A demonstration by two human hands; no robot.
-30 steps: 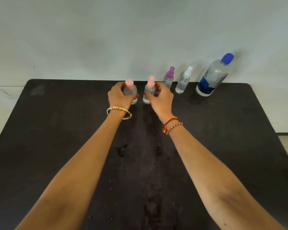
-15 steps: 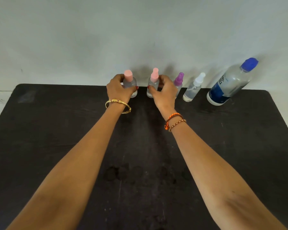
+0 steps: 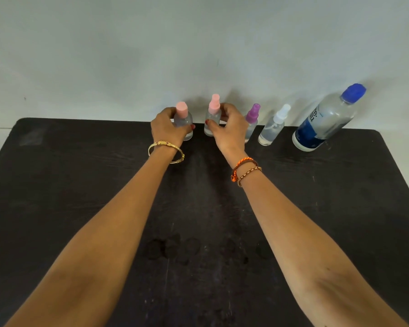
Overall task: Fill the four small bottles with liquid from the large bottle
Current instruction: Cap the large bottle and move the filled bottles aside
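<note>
Two hands reach to the far edge of the tabletop [image 3: 80,185], each closed around one small bottle. My left hand [image 3: 168,126] wraps its curled fingers around the clear body of the small bottle with the flat pink cap [image 3: 183,119], thumb tip showing at the bottle's right side. My right hand [image 3: 229,128] grips the small bottle with the pink spray top [image 3: 213,116] from its right side, thumb across the front and fingers curled behind. Both bottles stand upright on the tabletop, close to each other but apart. A gold bangle [image 3: 166,151] circles my left wrist; an orange cord bracelet [image 3: 242,167] and a thinner braided one sit on my right wrist.

Just to the right of my right hand stands the small bottle with the purple spray top [image 3: 252,121], its lower body partly hidden by my hand. Next comes the small bottle with the white spray top [image 3: 273,127], clear liquid visible inside. Farthest right, apart from the row, stands the large bottle [image 3: 326,119], clear, with a blue cap and a dark blue label. All five line up along the far edge beneath a pale wall [image 3: 198,43]. Faint ring-shaped marks [image 3: 175,250] show on the dark tabletop between my forearms
</note>
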